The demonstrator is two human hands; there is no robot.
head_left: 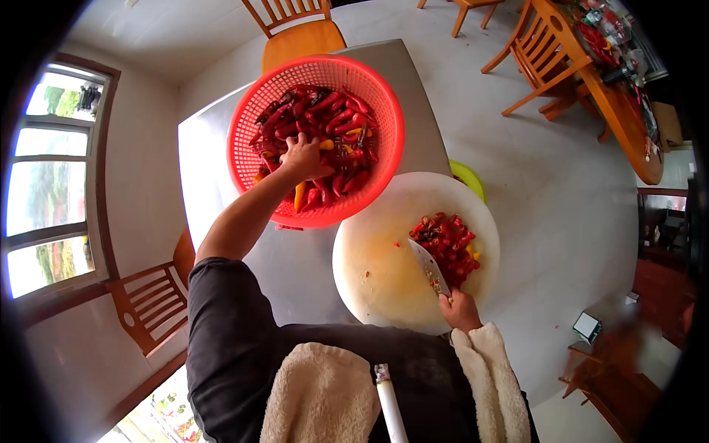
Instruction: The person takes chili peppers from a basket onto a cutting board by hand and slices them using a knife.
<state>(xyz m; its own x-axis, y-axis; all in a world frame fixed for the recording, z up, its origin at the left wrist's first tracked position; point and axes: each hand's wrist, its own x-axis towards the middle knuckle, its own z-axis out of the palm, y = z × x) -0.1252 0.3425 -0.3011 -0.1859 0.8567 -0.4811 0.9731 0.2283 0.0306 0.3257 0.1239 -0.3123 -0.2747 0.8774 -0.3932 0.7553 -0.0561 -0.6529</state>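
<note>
My left hand [301, 156] reaches into a red plastic basket [390, 159], its fingers spread over a heap of whole red chili peppers [343, 118]. A yellow-orange pepper [326, 145] lies right beside its fingertips. My right hand [462, 311] is wrapped round the handle of a kitchen knife [427, 264]. The blade, dotted with pale seeds, rests against a pile of chopped red peppers [452, 247] on a round white cutting board [377, 251]. A few yellow pieces [473, 253] show at the pile's right side.
Basket and board stand on a grey metal table [284, 273]. Behind the board, a yellow-green container [473, 179] peeks out. Wooden chairs stand at the back [304, 40] and left [151, 303]. A cluttered wooden table [617, 111] is at the right. A cigarette [390, 406] juts up in the foreground.
</note>
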